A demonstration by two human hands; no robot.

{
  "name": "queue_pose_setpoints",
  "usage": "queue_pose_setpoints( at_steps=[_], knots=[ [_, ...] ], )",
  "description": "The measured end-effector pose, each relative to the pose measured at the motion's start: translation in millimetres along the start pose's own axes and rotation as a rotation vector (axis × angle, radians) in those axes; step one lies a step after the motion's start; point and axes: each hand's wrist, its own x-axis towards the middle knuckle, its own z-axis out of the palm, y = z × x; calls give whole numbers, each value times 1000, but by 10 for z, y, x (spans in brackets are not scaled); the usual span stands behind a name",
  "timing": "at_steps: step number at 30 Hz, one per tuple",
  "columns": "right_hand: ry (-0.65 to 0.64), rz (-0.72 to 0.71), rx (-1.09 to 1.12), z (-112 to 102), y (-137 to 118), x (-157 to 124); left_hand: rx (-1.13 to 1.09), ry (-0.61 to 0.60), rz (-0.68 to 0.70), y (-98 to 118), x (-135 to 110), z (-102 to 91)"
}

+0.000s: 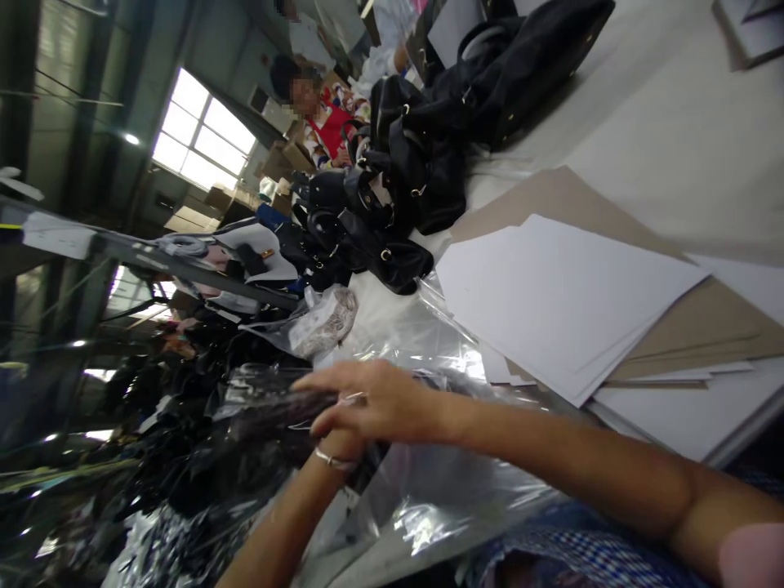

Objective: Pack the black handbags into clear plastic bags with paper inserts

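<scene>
My right hand reaches across from the right, its fingers curled over a dark item wrapped in a clear plastic bag. My left hand comes up from below and lies mostly hidden under the right one; only the wrist with a thin bracelet shows. Crinkled clear plastic sheeting spreads beneath both arms.
A stack of white sheets on brown cardboard lies at the right. A heap of black handbags runs up the table. A small bag of metal parts sits near it. A person in red sits far off.
</scene>
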Motion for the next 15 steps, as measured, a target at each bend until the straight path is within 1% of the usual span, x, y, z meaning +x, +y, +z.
queue_pose_setpoints(
  at_steps=[1, 3, 4, 6, 8, 11, 13, 15],
  knots=[
    [98, 69, -7, -125, 11, -20, -56, -23, 14, -93, -9, -71],
    [325, 315, -47, -335, 85, -115, -209, -41, 1, -271, -40, -223],
    [371, 453, -25, -400, 145, -183, -308, -38, -27, -349, -61, -297],
    [374, 576, 25, -434, 288, -326, -535, -17, -114, -466, -107, -426],
    [347, 628, 91, -363, 418, -437, -667, 7, -174, -523, -150, -508],
    [346, 648, 195, -215, 530, -494, -693, 38, -195, -528, -201, -530],
    [397, 646, 232, -179, 568, -475, -687, 60, -202, -520, -225, -500],
    [477, 658, 231, -209, 605, -437, -695, 72, -216, -524, -240, -457]
  ],
)
